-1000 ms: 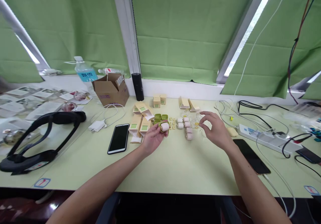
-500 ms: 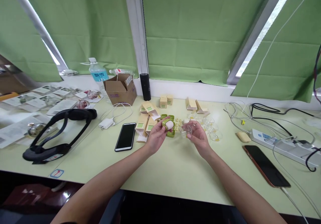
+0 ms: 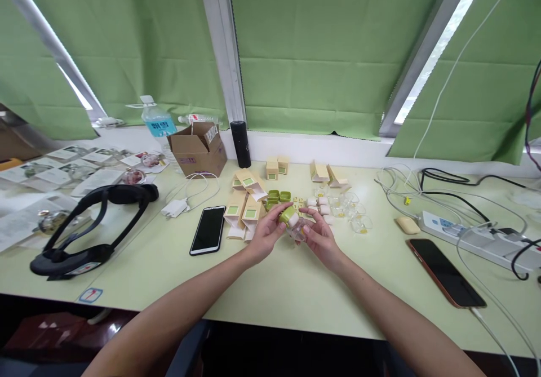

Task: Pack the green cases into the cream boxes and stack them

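Note:
My left hand [image 3: 267, 234] grips a small green cup [image 3: 289, 216] with a white plug-like piece in it, tilted toward the right. My right hand [image 3: 322, 237] holds a clear plastic cover [image 3: 299, 229] by its sides, right against the white piece; I cannot tell whether the two are joined. Behind my hands lie several green cups [image 3: 274, 195], tiny yellowish pieces [image 3: 297, 200] and white rounded pieces [image 3: 323, 201]. To the right of these are several clear covers [image 3: 360, 223] with yellow spots inside.
Small cardboard boxes [image 3: 251, 212] lie left of my hands, beside a phone [image 3: 208, 230]. A black headset [image 3: 95, 225] rests at the left. On the right are another phone [image 3: 446, 273], a power strip [image 3: 469, 242] and cables. A brown carton [image 3: 198, 150] and black cylinder [image 3: 240, 144] stand behind.
My hands have come together. The clear cover has moved left to the white piece in the green cup, which has tipped to the right. The white pieces on the table now show.

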The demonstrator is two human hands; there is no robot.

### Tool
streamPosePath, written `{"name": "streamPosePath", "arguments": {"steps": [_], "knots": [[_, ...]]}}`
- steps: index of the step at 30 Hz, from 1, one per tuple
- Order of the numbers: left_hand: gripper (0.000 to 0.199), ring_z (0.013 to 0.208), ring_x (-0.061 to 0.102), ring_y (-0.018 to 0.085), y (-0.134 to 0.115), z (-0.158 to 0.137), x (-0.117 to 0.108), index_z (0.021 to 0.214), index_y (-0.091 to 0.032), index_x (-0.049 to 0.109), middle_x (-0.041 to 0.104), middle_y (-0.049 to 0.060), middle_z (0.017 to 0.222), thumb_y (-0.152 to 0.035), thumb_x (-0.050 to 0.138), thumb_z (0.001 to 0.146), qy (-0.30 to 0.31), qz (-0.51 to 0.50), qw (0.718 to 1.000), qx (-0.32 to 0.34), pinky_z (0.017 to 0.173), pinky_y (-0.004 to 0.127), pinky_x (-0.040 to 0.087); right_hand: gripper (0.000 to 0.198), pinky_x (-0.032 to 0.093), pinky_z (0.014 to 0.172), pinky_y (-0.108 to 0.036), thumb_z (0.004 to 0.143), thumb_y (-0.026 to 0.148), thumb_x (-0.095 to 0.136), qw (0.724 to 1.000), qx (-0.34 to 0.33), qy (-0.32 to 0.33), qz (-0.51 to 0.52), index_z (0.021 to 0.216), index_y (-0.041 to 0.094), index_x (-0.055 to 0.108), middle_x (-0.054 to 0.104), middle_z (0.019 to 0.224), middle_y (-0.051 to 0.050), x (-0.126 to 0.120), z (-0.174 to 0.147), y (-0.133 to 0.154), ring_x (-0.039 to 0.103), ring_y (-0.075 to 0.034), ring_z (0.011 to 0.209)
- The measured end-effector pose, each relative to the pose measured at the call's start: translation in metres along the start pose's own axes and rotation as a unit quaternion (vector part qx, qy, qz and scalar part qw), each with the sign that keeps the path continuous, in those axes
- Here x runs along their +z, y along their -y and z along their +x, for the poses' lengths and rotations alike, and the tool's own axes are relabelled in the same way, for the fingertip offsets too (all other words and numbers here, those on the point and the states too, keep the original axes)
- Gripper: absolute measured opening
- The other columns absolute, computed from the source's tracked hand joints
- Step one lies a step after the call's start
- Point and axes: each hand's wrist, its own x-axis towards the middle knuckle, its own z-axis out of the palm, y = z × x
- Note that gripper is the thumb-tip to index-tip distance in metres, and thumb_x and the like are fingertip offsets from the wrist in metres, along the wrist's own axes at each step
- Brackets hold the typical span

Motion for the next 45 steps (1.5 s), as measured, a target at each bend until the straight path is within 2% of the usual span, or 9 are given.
{"name": "streamPosePath", "arguments": {"steps": [15, 25, 28, 34, 39, 45], "knots": [[0.043, 0.135, 0.049, 0.027, -0.004, -0.004, 0.001, 0.144, -0.031, 0.057, 0.052, 0.011, 0.136, -0.032, 0.057, 0.101, 0.059, 0.062, 0.995, 0.050, 0.118, 0.047, 0.040, 0.056, 0.050, 0.063, -0.030, 0.078, 0.047, 0.085, 1.000, -0.004, -0.006, 0.011, 0.121, 0.029, 0.055, 0.069, 0.087, 0.001, 0.003, -0.002, 0.001, 0.060, -0.016, 0.071], [0.039, 0.135, 0.051, 0.029, -0.006, -0.008, 0.000, 0.140, -0.032, 0.062, 0.053, 0.011, 0.139, -0.035, 0.057, 0.102, 0.079, 0.103, 0.991, 0.039, 0.118, 0.049, 0.040, 0.055, 0.051, 0.065, -0.029, 0.080, 0.047, 0.084, 1.000, -0.002, 0.006, 0.007, 0.122, 0.030, 0.053, 0.068, 0.091, 0.000, 0.002, -0.002, -0.002, 0.061, -0.015, 0.072], [0.041, 0.137, 0.049, 0.029, -0.007, -0.008, 0.001, 0.143, -0.031, 0.058, 0.052, 0.011, 0.141, -0.036, 0.056, 0.102, 0.080, 0.109, 0.990, 0.042, 0.118, 0.049, 0.039, 0.055, 0.052, 0.066, -0.030, 0.080, 0.047, 0.084, 1.000, -0.008, 0.006, 0.002, 0.123, 0.029, 0.053, 0.069, 0.093, 0.000, 0.002, -0.002, -0.003, 0.062, -0.015, 0.073], [0.056, 0.134, 0.051, 0.029, -0.003, -0.008, 0.003, 0.152, -0.029, 0.040, 0.051, 0.013, 0.145, -0.039, 0.058, 0.100, 0.029, 0.126, 0.990, 0.050, 0.116, 0.048, 0.041, 0.057, 0.055, 0.072, -0.034, 0.079, 0.048, 0.084, 0.998, -0.040, -0.014, -0.036, 0.123, 0.030, 0.053, 0.070, 0.095, -0.001, 0.005, -0.004, 0.003, 0.065, -0.018, 0.077], [0.051, 0.126, 0.055, 0.028, 0.003, -0.007, 0.006, 0.142, -0.027, 0.046, 0.054, 0.013, 0.134, -0.035, 0.064, 0.096, -0.019, 0.172, 0.984, 0.039, 0.105, 0.046, 0.050, 0.057, 0.055, 0.083, -0.038, 0.080, 0.050, 0.083, 0.994, -0.069, -0.048, -0.075, 0.122, 0.032, 0.050, 0.071, 0.105, -0.003, 0.007, -0.004, 0.006, 0.069, -0.021, 0.089], [0.042, 0.107, 0.060, 0.023, 0.001, -0.006, 0.009, 0.131, -0.025, 0.051, 0.053, 0.012, 0.129, -0.030, 0.067, 0.093, -0.016, 0.185, 0.982, 0.018, 0.095, 0.042, 0.054, 0.048, 0.055, 0.086, -0.037, 0.083, 0.049, 0.081, 0.988, -0.103, -0.063, -0.096, 0.117, 0.031, 0.052, 0.066, 0.109, -0.003, 0.007, -0.003, 0.002, 0.068, -0.020, 0.096]]}}
